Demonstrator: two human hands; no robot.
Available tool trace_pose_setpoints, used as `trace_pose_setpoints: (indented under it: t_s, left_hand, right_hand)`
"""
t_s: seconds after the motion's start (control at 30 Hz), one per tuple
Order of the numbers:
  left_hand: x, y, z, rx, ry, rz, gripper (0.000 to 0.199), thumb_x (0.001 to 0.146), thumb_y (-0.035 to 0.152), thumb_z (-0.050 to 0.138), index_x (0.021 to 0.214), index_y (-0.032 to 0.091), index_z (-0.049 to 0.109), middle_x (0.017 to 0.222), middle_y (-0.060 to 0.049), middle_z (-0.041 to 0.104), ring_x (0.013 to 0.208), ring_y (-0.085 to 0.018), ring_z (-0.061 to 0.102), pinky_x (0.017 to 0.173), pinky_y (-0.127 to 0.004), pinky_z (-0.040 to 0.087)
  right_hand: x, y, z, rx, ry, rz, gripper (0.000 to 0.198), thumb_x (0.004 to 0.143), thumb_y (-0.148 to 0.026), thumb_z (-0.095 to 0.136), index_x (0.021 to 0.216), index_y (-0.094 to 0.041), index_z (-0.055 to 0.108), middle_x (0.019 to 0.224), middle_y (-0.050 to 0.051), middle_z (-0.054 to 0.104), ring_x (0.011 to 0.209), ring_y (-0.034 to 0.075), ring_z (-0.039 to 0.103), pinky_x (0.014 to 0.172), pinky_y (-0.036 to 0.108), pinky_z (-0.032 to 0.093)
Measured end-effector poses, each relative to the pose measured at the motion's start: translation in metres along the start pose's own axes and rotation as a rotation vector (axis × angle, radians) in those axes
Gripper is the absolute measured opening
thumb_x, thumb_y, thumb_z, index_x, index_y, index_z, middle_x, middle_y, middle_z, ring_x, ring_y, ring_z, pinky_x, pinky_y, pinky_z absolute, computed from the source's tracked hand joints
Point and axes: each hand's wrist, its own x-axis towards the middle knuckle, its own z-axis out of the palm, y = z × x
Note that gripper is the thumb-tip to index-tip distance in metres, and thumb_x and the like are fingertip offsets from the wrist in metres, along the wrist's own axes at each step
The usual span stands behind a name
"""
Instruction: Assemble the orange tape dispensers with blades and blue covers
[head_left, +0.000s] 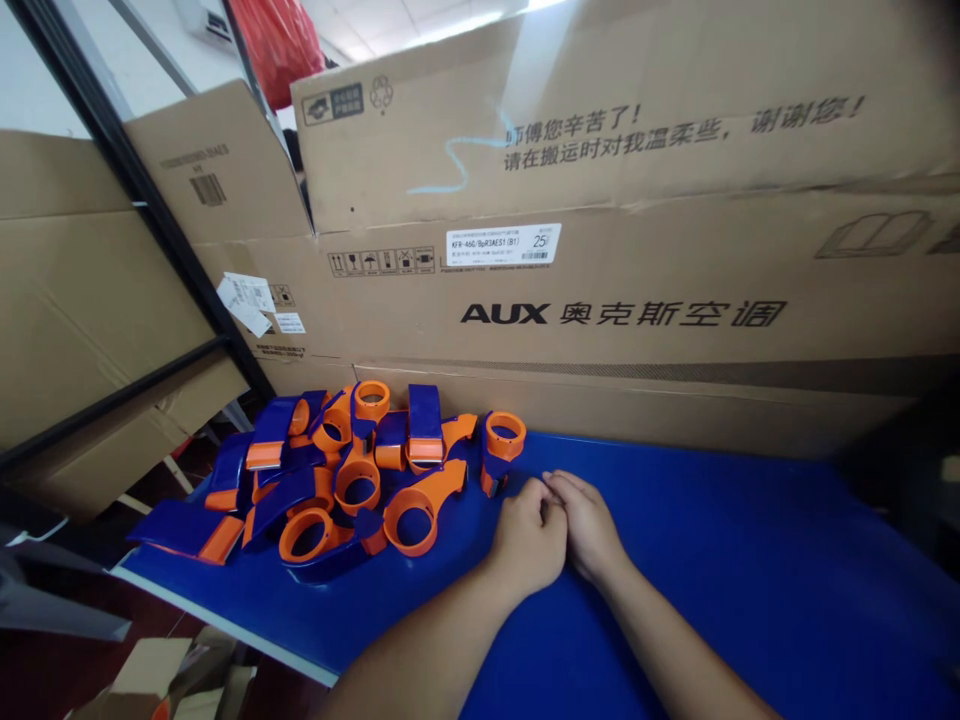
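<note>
My left hand (531, 537) is curled into a loose fist above the blue tabletop (705, 560). Against its fingertips rests my right hand (589, 527), its fingers bent and pressed together. Nothing shows in either hand, though the palms are turned out of sight. Just beyond the left hand, apart from it, stands one orange and blue tape dispenser (504, 450) with its ring up. To the left lies a heap of several more such tape dispensers (412, 515), piled over each other at different angles.
A tall cardboard box (622, 250) walls off the back of the table. A black metal frame post (161, 200) rises at the left, with more cardboard (82, 270) behind it. Below the table's left edge are cardboard pieces (150, 670). A red bag (277, 50) hangs behind the box.
</note>
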Motion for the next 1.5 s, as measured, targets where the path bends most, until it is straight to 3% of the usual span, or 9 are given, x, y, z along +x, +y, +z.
trace_pose_setpoints:
  t_s: [1.5]
  left_hand:
    - [0.0028,-0.0045,-0.0026,0.109,-0.029,-0.008,0.010,0.095,0.019,0.049,0.092,0.022,0.058,0.085,-0.005,0.072,0.077,-0.021,0.066,0.067,-0.029,0.041]
  right_hand:
    - [0.0048,0.0082,-0.0026,0.045,-0.030,0.031,0.029,0.074,-0.040,0.075,0.065,-0.022,0.054,0.060,-0.004,0.052,0.058,0.014,0.045,0.056,0.027,0.037]
